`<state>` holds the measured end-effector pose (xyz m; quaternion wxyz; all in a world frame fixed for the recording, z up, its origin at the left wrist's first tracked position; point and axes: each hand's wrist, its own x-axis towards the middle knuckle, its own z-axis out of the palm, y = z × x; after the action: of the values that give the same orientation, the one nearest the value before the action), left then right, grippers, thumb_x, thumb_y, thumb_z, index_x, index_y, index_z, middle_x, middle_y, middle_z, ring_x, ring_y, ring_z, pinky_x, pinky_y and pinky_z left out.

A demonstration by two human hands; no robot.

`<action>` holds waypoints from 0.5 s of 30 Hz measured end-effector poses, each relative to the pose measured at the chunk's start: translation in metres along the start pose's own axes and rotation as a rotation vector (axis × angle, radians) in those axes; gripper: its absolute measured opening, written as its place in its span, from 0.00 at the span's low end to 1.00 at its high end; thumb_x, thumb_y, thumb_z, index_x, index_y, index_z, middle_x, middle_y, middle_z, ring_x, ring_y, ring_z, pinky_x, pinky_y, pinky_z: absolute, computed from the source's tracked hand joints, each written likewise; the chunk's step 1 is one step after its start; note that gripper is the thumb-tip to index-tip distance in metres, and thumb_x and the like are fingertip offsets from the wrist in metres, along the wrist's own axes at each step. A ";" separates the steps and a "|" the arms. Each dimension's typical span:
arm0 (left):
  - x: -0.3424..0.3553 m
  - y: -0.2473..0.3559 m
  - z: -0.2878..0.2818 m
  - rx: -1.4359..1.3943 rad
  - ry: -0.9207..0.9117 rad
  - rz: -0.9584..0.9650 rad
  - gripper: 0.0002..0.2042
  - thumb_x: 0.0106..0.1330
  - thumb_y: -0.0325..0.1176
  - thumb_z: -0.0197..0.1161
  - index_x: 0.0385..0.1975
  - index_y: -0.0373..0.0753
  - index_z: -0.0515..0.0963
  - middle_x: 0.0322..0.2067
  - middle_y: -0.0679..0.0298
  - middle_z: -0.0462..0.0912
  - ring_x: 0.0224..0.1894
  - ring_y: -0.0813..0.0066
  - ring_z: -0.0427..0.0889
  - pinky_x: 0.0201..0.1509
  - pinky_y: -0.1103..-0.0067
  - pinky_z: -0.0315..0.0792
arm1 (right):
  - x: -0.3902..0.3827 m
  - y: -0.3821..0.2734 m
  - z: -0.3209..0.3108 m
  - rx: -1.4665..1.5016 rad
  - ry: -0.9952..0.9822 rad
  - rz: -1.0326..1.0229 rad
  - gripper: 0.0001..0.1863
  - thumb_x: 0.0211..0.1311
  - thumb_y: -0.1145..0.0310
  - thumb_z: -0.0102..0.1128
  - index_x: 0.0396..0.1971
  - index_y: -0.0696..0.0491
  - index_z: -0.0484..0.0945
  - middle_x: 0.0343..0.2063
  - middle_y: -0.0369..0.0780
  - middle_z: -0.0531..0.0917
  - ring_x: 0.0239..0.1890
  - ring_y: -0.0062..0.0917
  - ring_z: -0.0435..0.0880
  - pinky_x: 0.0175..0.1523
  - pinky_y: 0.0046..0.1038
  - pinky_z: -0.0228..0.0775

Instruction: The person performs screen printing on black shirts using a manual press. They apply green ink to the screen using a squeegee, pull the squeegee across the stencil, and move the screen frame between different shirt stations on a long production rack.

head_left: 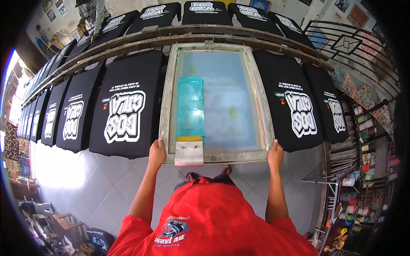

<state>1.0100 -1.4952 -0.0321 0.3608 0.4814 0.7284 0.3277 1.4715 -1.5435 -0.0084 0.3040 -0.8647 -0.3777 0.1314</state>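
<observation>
A screen printing frame (265,112) with a pale blue mesh (218,106) lies in front of me, its far side at the wooden rails. My left hand (157,152) grips its near left corner, and my right hand (275,154) is closed on the near right corner. Teal ink (190,109) covers a strip on the left of the mesh. At the near end of that strip rests a squeegee (189,154) with a pale handle and a yellow blade; neither hand touches it. Whatever lies under the frame is hidden.
Black T-shirts with white prints (124,111) flank the frame on both sides, and more (200,13) line the far side of the wooden rails (128,48). Another person (92,17) stands at the far left. Ink pots crowd a rack (348,196) on the right; a chair (68,226) stands lower left.
</observation>
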 end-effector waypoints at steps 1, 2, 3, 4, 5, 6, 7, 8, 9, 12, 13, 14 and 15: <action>-0.001 0.004 -0.001 -0.005 -0.003 -0.005 0.23 0.74 0.44 0.43 0.35 0.26 0.76 0.30 0.41 0.79 0.35 0.47 0.79 0.42 0.64 0.70 | -0.001 -0.003 -0.001 0.007 -0.005 0.016 0.30 0.71 0.51 0.37 0.34 0.64 0.81 0.34 0.58 0.81 0.41 0.56 0.78 0.46 0.47 0.67; -0.001 0.006 -0.001 -0.010 -0.007 -0.011 0.23 0.74 0.44 0.43 0.35 0.26 0.76 0.30 0.41 0.79 0.35 0.47 0.79 0.43 0.63 0.70 | 0.000 -0.004 -0.001 0.007 -0.017 0.006 0.30 0.71 0.51 0.37 0.35 0.64 0.81 0.35 0.58 0.81 0.42 0.56 0.78 0.47 0.47 0.67; -0.001 0.005 0.000 -0.013 0.004 0.002 0.23 0.74 0.44 0.43 0.35 0.26 0.76 0.30 0.40 0.79 0.36 0.45 0.79 0.43 0.63 0.70 | 0.001 -0.004 -0.003 0.007 -0.030 -0.005 0.30 0.71 0.51 0.36 0.35 0.64 0.81 0.35 0.58 0.82 0.42 0.56 0.78 0.47 0.47 0.67; -0.001 0.003 0.001 -0.016 0.017 0.016 0.23 0.74 0.44 0.43 0.35 0.26 0.76 0.31 0.40 0.79 0.37 0.44 0.79 0.43 0.62 0.70 | 0.002 -0.004 -0.003 0.009 -0.042 -0.018 0.31 0.71 0.51 0.36 0.36 0.64 0.81 0.36 0.58 0.82 0.42 0.56 0.78 0.47 0.47 0.67; -0.001 0.001 0.002 -0.020 0.031 0.030 0.23 0.74 0.44 0.43 0.36 0.26 0.76 0.31 0.39 0.79 0.38 0.43 0.79 0.43 0.62 0.70 | 0.003 -0.003 -0.001 0.012 -0.025 -0.020 0.30 0.71 0.51 0.36 0.35 0.63 0.81 0.35 0.58 0.82 0.42 0.56 0.78 0.47 0.47 0.67; 0.001 -0.001 0.003 0.010 0.031 0.024 0.23 0.74 0.44 0.43 0.36 0.26 0.76 0.31 0.39 0.79 0.38 0.42 0.79 0.43 0.61 0.70 | 0.004 0.000 0.004 0.016 -0.010 -0.023 0.30 0.71 0.51 0.36 0.35 0.63 0.81 0.35 0.57 0.82 0.42 0.56 0.78 0.47 0.47 0.67; 0.001 -0.004 0.005 0.039 0.028 0.013 0.23 0.74 0.44 0.43 0.36 0.26 0.76 0.32 0.39 0.79 0.39 0.41 0.79 0.44 0.60 0.70 | 0.004 0.006 0.007 0.013 0.004 -0.025 0.30 0.71 0.51 0.36 0.35 0.63 0.81 0.35 0.57 0.82 0.42 0.56 0.78 0.47 0.47 0.67; 0.002 -0.007 0.008 0.068 0.025 0.001 0.23 0.74 0.45 0.43 0.36 0.27 0.76 0.32 0.38 0.79 0.39 0.40 0.78 0.44 0.60 0.70 | 0.004 0.012 0.014 -0.006 0.003 -0.020 0.31 0.71 0.50 0.36 0.35 0.64 0.80 0.34 0.58 0.82 0.42 0.56 0.78 0.47 0.47 0.67; 0.004 -0.009 0.010 0.106 0.039 0.024 0.23 0.74 0.45 0.43 0.36 0.27 0.76 0.33 0.38 0.78 0.40 0.39 0.78 0.44 0.59 0.69 | 0.005 0.019 0.022 -0.026 0.001 -0.016 0.31 0.71 0.50 0.35 0.35 0.64 0.80 0.34 0.58 0.82 0.42 0.57 0.78 0.47 0.48 0.67; 0.002 -0.017 0.016 0.165 0.081 0.045 0.23 0.74 0.45 0.43 0.35 0.28 0.76 0.34 0.37 0.78 0.41 0.36 0.76 0.45 0.57 0.69 | 0.005 0.015 0.025 -0.077 -0.067 0.002 0.29 0.71 0.51 0.39 0.41 0.63 0.79 0.39 0.57 0.81 0.45 0.53 0.77 0.51 0.44 0.67; 0.002 -0.016 0.017 0.147 0.087 0.040 0.23 0.73 0.45 0.43 0.35 0.28 0.76 0.34 0.37 0.78 0.41 0.36 0.76 0.45 0.57 0.69 | 0.000 0.011 0.020 -0.096 -0.100 0.014 0.28 0.70 0.52 0.41 0.44 0.63 0.78 0.42 0.56 0.81 0.47 0.52 0.77 0.53 0.43 0.67; 0.005 -0.014 0.016 0.129 0.103 0.049 0.23 0.73 0.45 0.43 0.35 0.28 0.76 0.34 0.37 0.78 0.42 0.36 0.76 0.45 0.56 0.68 | -0.007 0.006 0.018 -0.152 0.012 -0.144 0.26 0.69 0.53 0.44 0.47 0.63 0.77 0.45 0.56 0.79 0.50 0.51 0.76 0.55 0.43 0.66; 0.003 -0.020 0.018 0.119 0.130 0.068 0.23 0.73 0.46 0.42 0.34 0.29 0.76 0.33 0.38 0.78 0.41 0.35 0.75 0.44 0.55 0.68 | -0.015 -0.001 0.017 -0.204 0.124 -0.302 0.25 0.67 0.54 0.48 0.49 0.62 0.75 0.49 0.56 0.77 0.53 0.50 0.75 0.57 0.43 0.64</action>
<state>1.0148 -1.4965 -0.0583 0.2723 0.5044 0.7516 0.3265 1.4528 -1.5471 -0.0215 0.2536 -0.8309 -0.4952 -0.0084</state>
